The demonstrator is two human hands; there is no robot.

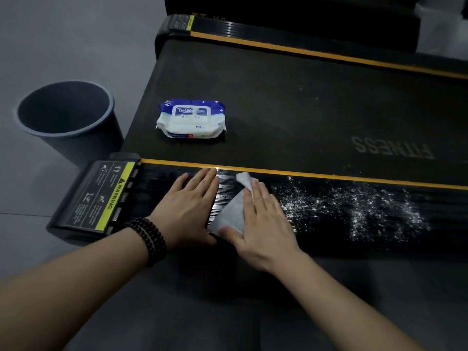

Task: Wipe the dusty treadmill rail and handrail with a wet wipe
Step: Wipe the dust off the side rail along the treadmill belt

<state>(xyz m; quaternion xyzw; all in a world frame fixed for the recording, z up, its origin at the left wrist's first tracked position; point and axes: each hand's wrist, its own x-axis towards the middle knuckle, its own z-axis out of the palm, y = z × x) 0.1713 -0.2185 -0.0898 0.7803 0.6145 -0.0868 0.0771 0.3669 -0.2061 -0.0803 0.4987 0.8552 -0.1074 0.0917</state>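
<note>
2 flat, spread hands work the black ribbed treadmill rail (329,211): right hand (263,221) pressing the white wet wipe (229,214) beside left hand (188,206), so dust just right could smear if the wipe bunches.

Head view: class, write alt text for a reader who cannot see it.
Right hand presses a white wet wipe on the treadmill rail, white dust to its right; left hand lies flat beside it. Wipes pack on the belt.

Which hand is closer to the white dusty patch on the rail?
The right hand. It presses the wet wipe flat on the rail, right beside the dust patch. The left hand rests flat further away, beyond the wipe.
</note>
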